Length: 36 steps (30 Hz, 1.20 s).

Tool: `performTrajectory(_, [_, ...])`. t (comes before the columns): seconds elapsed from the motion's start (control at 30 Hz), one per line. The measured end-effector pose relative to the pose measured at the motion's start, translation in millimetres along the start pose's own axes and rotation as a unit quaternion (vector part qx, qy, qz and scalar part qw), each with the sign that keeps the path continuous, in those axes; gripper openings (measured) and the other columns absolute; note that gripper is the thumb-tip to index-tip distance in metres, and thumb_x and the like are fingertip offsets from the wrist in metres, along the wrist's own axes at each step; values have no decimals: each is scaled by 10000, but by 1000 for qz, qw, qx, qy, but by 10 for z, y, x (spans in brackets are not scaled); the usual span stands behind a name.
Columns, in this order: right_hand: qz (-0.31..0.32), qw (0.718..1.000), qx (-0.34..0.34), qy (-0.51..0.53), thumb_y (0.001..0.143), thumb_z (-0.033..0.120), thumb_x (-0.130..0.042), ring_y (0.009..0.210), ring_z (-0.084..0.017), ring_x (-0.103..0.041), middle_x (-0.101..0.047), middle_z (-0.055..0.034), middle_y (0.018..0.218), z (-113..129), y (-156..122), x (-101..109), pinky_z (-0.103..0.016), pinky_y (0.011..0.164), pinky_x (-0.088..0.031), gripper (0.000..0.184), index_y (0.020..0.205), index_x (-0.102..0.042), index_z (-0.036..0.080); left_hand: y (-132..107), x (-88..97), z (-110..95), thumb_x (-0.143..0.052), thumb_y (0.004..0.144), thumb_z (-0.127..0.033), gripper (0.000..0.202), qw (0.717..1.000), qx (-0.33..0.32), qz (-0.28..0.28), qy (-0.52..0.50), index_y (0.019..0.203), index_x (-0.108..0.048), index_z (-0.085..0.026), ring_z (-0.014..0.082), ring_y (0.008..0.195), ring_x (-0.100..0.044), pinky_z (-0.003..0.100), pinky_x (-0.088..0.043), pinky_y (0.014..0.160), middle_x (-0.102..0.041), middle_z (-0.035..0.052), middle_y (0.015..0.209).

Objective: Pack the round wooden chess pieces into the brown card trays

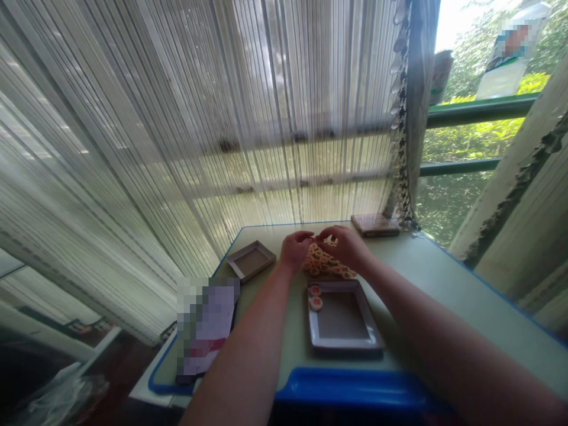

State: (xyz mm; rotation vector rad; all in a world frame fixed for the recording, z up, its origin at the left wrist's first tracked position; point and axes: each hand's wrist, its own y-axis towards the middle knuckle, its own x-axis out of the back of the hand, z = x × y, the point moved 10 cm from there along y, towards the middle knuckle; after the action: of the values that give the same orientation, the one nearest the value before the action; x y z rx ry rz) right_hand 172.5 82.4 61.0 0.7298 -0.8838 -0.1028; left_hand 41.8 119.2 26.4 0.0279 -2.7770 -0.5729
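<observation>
A pile of round wooden Chinese chess pieces (317, 260) lies in the middle of the table, red and dark characters on their faces. Over its far side, my left hand (295, 251) and my right hand (345, 244) come close together, fingertips nearly meeting. Both hands have their fingers bent in toward the thumbs; what is pinched between them is too small to make out. Nearer to me, between my forearms, is a shallow grey box tray (376, 340). Two red-marked chess pieces (316, 303) sit in its far left corner, one behind the other.
A smaller open tray, perhaps a box lid (251, 275), lies at the left. A flat brown box (375, 225) rests at the far right edge of the pale table (426, 278). A pixelated flat item (213, 325) is at left. String curtains hang behind; a blue edge (355, 384) is nearest me.
</observation>
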Motion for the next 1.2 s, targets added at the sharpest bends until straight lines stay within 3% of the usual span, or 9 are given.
performTrajectory(0.13, [58, 997, -47, 12, 693, 344, -615, 652, -153, -572, -671, -44, 766, 99, -51, -4, -253, 565, -416, 172, 764, -666, 196, -55, 133, -95, -502, 681, -103, 232, 999, -10, -25, 45, 799, -695, -152, 140, 746, -628, 263, -486, 739, -697, 36, 760])
performTrajectory(0.27, [109, 992, -57, 30, 665, 308, -630, 629, -143, -576, -672, -31, 728, 252, -282, -60, -236, 549, -408, 123, 717, -661, 201, -101, 201, -183, -482, 685, -122, 240, 998, -19, -37, 39, 802, -689, -149, 134, 740, -622, 259, -489, 731, -693, 27, 757])
performTrajectory(0.4, [106, 992, -59, 33, 684, 327, -614, 634, -141, -568, -666, -18, 744, 355, -538, -50, -237, 562, -412, 130, 735, -658, 215, -165, 233, -237, -464, 692, -144, 246, 996, -47, -46, 54, 802, -684, -156, 128, 727, -616, 249, -484, 714, -687, 21, 745])
performTrajectory(0.5, [83, 994, -51, 45, 701, 341, -606, 669, -141, -568, -663, -15, 777, 392, -649, -29, -244, 606, -423, 148, 767, -664, 222, -239, 324, -141, -439, 687, -140, 254, 993, -26, -71, 88, 770, -679, -151, 131, 696, -611, 257, -482, 697, -679, 26, 718])
performTrajectory(0.63, [64, 997, -31, 36, 697, 341, -621, 728, -156, -564, -648, -26, 786, 400, -699, -38, -260, 667, -426, 153, 768, -678, 218, -393, 331, -26, -432, 665, -110, 254, 993, 1, -29, 115, 730, -674, -148, 127, 673, -610, 251, -481, 676, -672, 24, 686])
performTrajectory(0.83, [74, 997, -2, 23, 682, 374, -637, 729, -157, -553, -633, -28, 781, 453, -721, -48, -259, 659, -419, 181, 769, -688, 223, -776, 262, -58, -480, 663, -100, 219, 989, 3, 41, 140, 715, -687, -148, 120, 657, -608, 235, -478, 666, -680, 20, 688])
performTrajectory(1.0, [65, 997, 17, 25, 677, 384, -642, 726, -162, -554, -636, -29, 757, 523, -746, -29, -263, 654, -420, 186, 749, -688, 218, -963, 241, -112, -510, 671, -113, 209, 987, -10, 45, 152, 745, -701, -155, 127, 691, -617, 243, -485, 694, -698, 29, 740])
performTrajectory(1.2, [77, 997, 6, 14, 657, 360, -660, 705, -156, -558, -644, -15, 717, 474, -745, -115, -257, 655, -414, 157, 719, -691, 219, -965, 227, -89, -514, 666, -105, 232, 987, -10, 49, 154, 788, -705, -158, 138, 744, -623, 253, -486, 733, -701, 36, 793])
